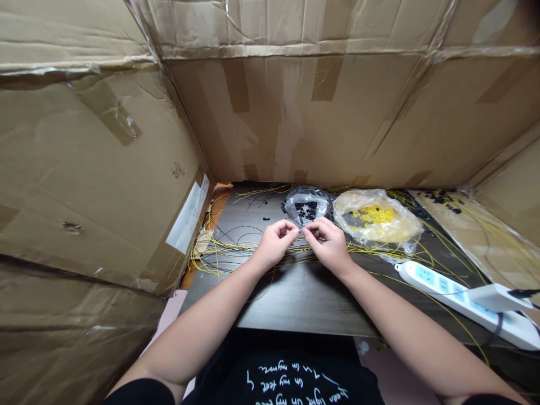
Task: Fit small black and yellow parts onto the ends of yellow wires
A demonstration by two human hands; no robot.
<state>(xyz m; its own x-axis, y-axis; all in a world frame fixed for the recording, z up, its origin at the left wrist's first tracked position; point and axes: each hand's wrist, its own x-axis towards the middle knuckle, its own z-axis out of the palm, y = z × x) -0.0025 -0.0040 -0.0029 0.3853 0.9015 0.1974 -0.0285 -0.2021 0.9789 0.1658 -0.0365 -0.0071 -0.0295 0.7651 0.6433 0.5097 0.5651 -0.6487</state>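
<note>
My left hand (278,241) and my right hand (328,243) meet over the middle of the table, thumbs and forefingers pinched together. Between the fingertips shows a short bit of thin wire (301,229); its colour and any small part on it are too small to tell. Under both hands runs a loose bundle of yellow and black wires (236,247), lying from left to right across the table. Just beyond the fingers sits a clear plastic bag of small black parts (307,211). Beyond my right hand lies another clear bag (350,228), holding small yellow parts (375,215).
A white power strip (439,287) with a plugged-in white adapter (493,297) lies at the right. Cardboard walls (274,124) enclose the dark table (295,309) at the back and sides. Loose black parts (445,199) lie at the far right; a small black piece (266,219) lies left of the bags.
</note>
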